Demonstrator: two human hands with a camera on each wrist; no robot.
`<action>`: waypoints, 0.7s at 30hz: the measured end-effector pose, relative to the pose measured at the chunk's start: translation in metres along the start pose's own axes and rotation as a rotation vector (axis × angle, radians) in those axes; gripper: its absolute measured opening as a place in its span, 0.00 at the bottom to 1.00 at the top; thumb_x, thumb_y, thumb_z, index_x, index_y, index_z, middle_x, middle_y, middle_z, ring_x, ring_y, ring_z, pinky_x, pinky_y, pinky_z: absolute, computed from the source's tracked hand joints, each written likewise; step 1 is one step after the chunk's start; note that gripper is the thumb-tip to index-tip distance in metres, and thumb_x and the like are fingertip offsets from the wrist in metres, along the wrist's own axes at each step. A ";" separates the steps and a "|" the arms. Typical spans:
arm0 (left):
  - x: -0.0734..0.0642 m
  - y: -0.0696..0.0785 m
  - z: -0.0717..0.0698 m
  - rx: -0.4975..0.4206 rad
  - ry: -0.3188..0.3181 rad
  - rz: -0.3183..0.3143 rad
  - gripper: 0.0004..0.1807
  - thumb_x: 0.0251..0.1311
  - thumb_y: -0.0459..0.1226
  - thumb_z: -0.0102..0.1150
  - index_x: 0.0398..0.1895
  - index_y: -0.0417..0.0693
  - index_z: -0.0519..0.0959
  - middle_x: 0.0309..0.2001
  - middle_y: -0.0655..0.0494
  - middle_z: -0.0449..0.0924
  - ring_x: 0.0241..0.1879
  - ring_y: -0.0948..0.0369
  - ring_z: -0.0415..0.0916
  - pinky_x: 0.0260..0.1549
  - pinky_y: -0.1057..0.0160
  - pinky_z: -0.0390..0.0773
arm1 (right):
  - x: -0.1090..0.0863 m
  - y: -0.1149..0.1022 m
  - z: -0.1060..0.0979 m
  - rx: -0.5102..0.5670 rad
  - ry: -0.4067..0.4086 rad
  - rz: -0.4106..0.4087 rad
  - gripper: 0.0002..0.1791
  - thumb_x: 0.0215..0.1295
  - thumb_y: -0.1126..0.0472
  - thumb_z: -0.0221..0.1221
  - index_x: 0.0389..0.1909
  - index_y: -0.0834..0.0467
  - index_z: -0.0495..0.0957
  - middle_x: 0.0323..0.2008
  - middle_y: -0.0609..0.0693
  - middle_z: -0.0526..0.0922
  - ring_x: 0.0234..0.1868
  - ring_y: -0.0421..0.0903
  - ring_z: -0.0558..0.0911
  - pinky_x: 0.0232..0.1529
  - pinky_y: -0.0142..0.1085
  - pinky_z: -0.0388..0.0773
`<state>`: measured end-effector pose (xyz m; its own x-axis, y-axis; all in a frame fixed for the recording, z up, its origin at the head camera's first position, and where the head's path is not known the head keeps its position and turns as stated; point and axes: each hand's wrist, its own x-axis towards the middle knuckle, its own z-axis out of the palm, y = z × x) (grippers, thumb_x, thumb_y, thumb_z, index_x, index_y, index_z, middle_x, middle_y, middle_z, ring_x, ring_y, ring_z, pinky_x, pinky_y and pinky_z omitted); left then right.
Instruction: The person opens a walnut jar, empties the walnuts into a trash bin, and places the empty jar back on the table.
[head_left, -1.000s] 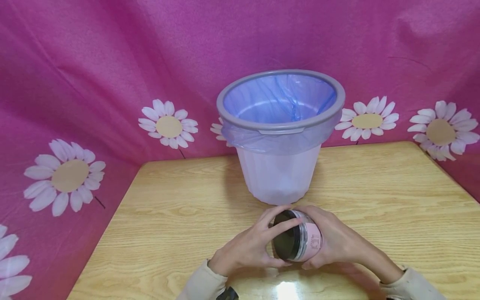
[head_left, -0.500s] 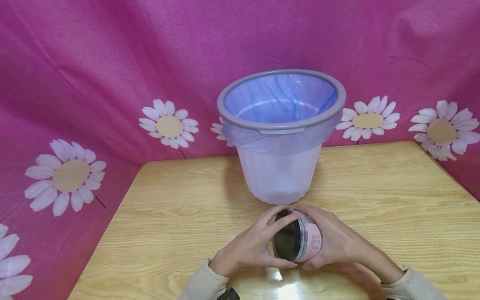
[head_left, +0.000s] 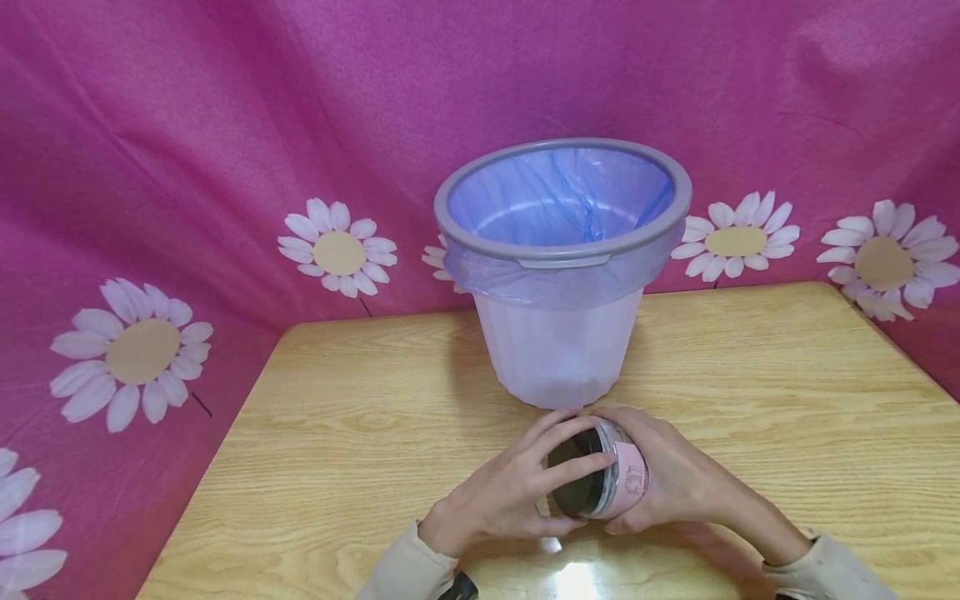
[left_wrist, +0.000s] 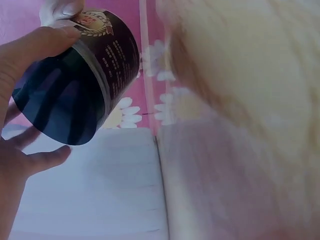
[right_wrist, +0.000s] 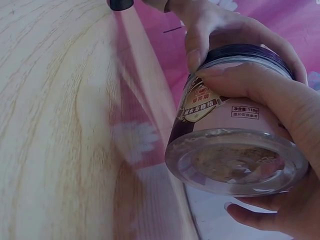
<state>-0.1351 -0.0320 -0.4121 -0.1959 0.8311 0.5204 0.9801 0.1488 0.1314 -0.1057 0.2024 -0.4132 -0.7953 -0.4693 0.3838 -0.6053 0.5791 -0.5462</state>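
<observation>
A clear jar (head_left: 632, 483) with a pink label is held tilted between both hands in front of the bin, its black lid (head_left: 581, 496) toward the left. My left hand (head_left: 510, 492) grips the lid, fingers over its top and side, thumb at its near edge. Around the jar's body curls my right hand (head_left: 678, 479). In the right wrist view, the clear base of the jar (right_wrist: 235, 165) shows brownish contents, and the label carries printed characters. The left wrist view shows the lid (left_wrist: 60, 95) and a dark part of the label.
A pale bin (head_left: 558, 342) with a grey rim and bluish plastic liner stands just behind the hands on the wood-grain table (head_left: 360, 433). Pink cloth (head_left: 375, 100) with white daisies hangs behind and at the sides.
My left fingers have shifted across the lid, first drawing closer together, then spreading again. The jar has turned slightly, its label showing a little higher. The bin stays in place.
</observation>
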 end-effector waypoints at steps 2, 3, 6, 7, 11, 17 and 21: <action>0.000 0.000 0.000 -0.011 0.007 -0.002 0.43 0.44 0.47 0.74 0.66 0.55 0.66 0.70 0.47 0.54 0.72 0.52 0.50 0.69 0.62 0.56 | 0.000 0.000 0.000 -0.007 0.001 0.003 0.62 0.13 0.46 0.82 0.62 0.52 0.67 0.51 0.38 0.76 0.44 0.36 0.77 0.43 0.37 0.79; 0.000 0.000 0.001 -0.022 0.017 -0.005 0.43 0.45 0.48 0.74 0.66 0.55 0.65 0.70 0.47 0.54 0.71 0.53 0.51 0.69 0.62 0.56 | 0.000 0.000 0.000 -0.010 0.002 0.006 0.62 0.13 0.46 0.82 0.62 0.52 0.67 0.51 0.38 0.76 0.44 0.36 0.77 0.43 0.37 0.79; 0.000 -0.001 0.003 -0.054 0.052 -0.013 0.45 0.45 0.48 0.74 0.67 0.53 0.63 0.70 0.45 0.55 0.69 0.54 0.54 0.68 0.63 0.58 | 0.000 0.000 0.000 -0.013 0.003 0.012 0.61 0.13 0.46 0.82 0.61 0.50 0.67 0.50 0.37 0.76 0.43 0.36 0.77 0.42 0.36 0.78; 0.000 -0.001 0.004 -0.056 0.061 -0.015 0.45 0.45 0.49 0.74 0.67 0.53 0.63 0.70 0.45 0.55 0.69 0.53 0.55 0.68 0.63 0.58 | 0.000 0.000 0.000 -0.009 0.003 0.011 0.62 0.13 0.46 0.82 0.61 0.50 0.67 0.50 0.37 0.76 0.43 0.36 0.77 0.42 0.36 0.78; 0.000 -0.001 0.005 -0.060 0.073 -0.032 0.46 0.45 0.50 0.73 0.68 0.53 0.61 0.70 0.45 0.56 0.68 0.54 0.56 0.67 0.64 0.60 | -0.001 0.000 0.001 0.009 -0.001 0.005 0.63 0.13 0.45 0.82 0.63 0.48 0.65 0.51 0.36 0.75 0.43 0.36 0.77 0.42 0.35 0.78; 0.003 0.002 0.003 0.037 0.054 0.028 0.41 0.46 0.51 0.70 0.66 0.54 0.67 0.69 0.45 0.57 0.70 0.51 0.55 0.69 0.60 0.56 | 0.000 0.000 0.000 0.009 -0.001 0.001 0.63 0.14 0.45 0.82 0.63 0.50 0.66 0.51 0.39 0.76 0.43 0.36 0.77 0.43 0.36 0.79; 0.005 0.003 0.002 0.139 0.034 0.102 0.35 0.46 0.50 0.68 0.61 0.56 0.74 0.68 0.46 0.61 0.71 0.48 0.54 0.70 0.55 0.54 | -0.001 0.000 0.000 -0.012 0.004 -0.007 0.63 0.14 0.45 0.82 0.63 0.54 0.67 0.49 0.39 0.77 0.42 0.36 0.77 0.41 0.35 0.79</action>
<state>-0.1330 -0.0265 -0.4109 -0.0937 0.8275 0.5537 0.9895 0.1389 -0.0402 -0.1049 0.2031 -0.4138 -0.7909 -0.4708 0.3908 -0.6115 0.5839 -0.5341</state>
